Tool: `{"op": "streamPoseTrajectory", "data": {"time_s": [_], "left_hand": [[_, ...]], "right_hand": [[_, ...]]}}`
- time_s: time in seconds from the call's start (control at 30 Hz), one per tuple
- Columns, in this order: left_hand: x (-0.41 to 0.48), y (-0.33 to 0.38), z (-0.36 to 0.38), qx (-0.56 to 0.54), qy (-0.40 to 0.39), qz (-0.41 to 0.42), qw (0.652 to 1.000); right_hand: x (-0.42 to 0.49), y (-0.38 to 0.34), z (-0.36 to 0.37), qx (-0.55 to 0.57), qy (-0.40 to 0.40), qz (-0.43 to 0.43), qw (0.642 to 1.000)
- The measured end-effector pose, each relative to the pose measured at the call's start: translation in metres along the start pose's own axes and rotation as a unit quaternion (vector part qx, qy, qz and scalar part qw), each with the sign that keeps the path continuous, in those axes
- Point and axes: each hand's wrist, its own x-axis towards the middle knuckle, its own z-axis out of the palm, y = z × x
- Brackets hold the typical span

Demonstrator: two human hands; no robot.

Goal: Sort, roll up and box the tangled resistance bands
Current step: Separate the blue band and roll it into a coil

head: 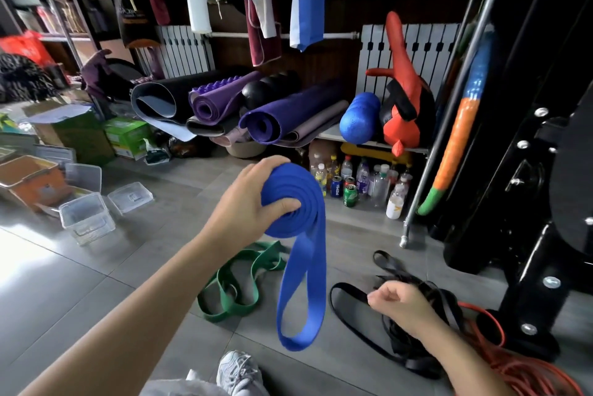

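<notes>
My left hand (pixel 247 203) clamps the half-rolled blue band (pixel 298 200), thumb on the coil's face, tail hanging in a loop below; my right hand (pixel 401 302), below and right of the coil, is curled above the black bands (pixel 349 322), gripping one or not I cannot tell; held one-handed, the coil could telescope and spring loose; the tail might snag the green band (pixel 234 286) beneath the coil.

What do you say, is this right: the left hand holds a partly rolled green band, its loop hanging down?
No. The head view shows the left hand holding a partly rolled blue band, its loop hanging down; the green band lies unrolled on the floor.
</notes>
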Motion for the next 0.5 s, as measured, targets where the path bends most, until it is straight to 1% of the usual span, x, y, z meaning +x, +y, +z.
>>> {"op": "streamPoseTrajectory", "data": {"time_s": [0.03,0.1,0.17,0.23,0.37,0.47,0.5], "left_hand": [[0.004,0.000,-0.005,-0.015,0.018,-0.004,1.000],[0.009,0.004,-0.013,-0.048,0.038,-0.013,0.998],[0.013,0.010,-0.017,-0.055,0.042,-0.004,0.998],[0.015,0.017,-0.017,-0.061,0.037,0.006,0.997],[0.016,0.029,-0.012,-0.098,0.045,0.019,0.994],[0.021,0.034,-0.013,-0.086,0.074,0.017,0.993],[0.024,0.032,-0.015,-0.082,0.081,0.011,0.993]], "right_hand": [[-0.003,0.009,0.004,0.030,0.004,0.025,0.999],[-0.009,0.017,0.019,0.089,-0.023,0.073,0.993],[-0.009,0.014,0.036,0.142,-0.040,0.102,0.984],[-0.003,0.002,0.051,0.230,-0.049,0.120,0.964],[0.018,-0.030,0.071,0.425,-0.071,0.153,0.889],[0.034,-0.048,0.069,0.584,-0.025,0.144,0.799],[0.037,-0.054,0.064,0.612,0.000,0.137,0.779]]}}
